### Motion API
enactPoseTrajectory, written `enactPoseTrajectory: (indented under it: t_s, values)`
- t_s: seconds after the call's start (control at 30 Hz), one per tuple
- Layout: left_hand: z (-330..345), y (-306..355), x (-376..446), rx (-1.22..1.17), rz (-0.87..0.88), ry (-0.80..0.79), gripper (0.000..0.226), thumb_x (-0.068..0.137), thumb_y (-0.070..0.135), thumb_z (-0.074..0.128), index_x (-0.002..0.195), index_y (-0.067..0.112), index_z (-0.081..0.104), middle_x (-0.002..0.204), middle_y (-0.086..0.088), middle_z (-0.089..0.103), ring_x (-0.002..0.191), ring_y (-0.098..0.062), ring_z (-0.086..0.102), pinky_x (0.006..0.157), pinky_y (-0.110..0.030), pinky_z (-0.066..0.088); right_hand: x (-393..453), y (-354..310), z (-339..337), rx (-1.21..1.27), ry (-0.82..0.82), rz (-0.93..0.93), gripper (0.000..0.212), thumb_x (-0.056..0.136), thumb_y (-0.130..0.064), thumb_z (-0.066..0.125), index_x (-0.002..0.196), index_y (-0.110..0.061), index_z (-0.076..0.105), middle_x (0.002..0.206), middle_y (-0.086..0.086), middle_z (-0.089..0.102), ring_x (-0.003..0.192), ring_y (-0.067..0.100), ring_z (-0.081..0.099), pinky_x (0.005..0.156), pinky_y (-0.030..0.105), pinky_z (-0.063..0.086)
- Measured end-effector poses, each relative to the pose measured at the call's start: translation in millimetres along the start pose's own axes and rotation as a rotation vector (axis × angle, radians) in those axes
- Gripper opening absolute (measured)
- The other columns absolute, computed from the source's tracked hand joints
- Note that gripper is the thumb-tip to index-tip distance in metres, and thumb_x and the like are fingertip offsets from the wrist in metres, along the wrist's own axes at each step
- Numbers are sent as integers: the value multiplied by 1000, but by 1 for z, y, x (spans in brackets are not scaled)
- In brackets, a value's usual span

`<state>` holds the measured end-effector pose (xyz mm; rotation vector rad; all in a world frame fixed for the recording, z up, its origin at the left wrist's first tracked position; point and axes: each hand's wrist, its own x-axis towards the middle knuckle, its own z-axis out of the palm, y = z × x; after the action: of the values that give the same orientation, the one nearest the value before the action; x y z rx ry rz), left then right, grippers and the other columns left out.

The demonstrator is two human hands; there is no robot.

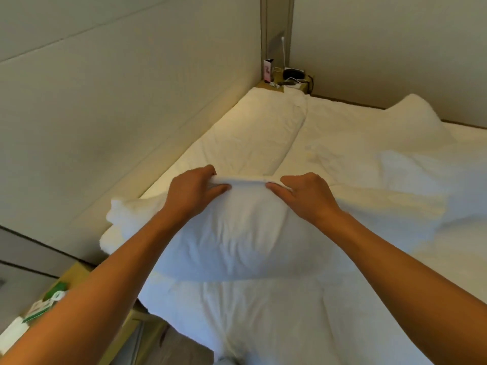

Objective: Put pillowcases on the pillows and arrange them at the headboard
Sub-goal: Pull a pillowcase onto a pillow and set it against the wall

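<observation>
Pillow in hand: a plump white pillow [237, 233] held just above the bed [290, 325], near the padded headboard [131, 101], which runs along its left side.
Left hand [192, 191]: its grip is closed on the pillow's far hem, thumb under, fingers curled over the fold.
Right hand [305, 193]: the same grip on the same hem, a little apart from the left hand.
Handling: I judge it light, soft and squashy; it sags between the arms and will not keep its shape, so the fabric is best pinched at the seam or corners.
Slip: cotton cloth, probably not slippery, though it bunches.
Long axis: it runs left to right across the person, roughly square to the headboard; one floppy end [116, 219] reaches towards the headboard.
Second pillow [261, 135]: lies flat beside the headboard, farther along, its long axis parallel to the headboard.
Case: whether the held pillow is fully cased, I cannot tell.
</observation>
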<state>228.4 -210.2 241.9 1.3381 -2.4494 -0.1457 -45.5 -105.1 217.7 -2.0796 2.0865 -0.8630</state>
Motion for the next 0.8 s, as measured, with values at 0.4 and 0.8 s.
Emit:
enactPoseTrajectory:
  t_s: [0.4,0.8]
  values:
    - [72,-137,-33,38,-72,-200,15,100,26,55,96,15,65,91,-5,60,87,-33,62,71,-37,38,-3,-73,155,-43,-436,316,46,98,-68,45,87,-26,58,95,5,73,92,30,69,75,38,50]
    - [89,-175,-9,-82,-35,-191,22,102,20,52,113,12,69,100,-9,64,85,-31,63,88,-44,45,-26,-21,135,-419,-197,412,48,89,-66,62,100,-21,75,111,2,68,97,27,60,79,39,48]
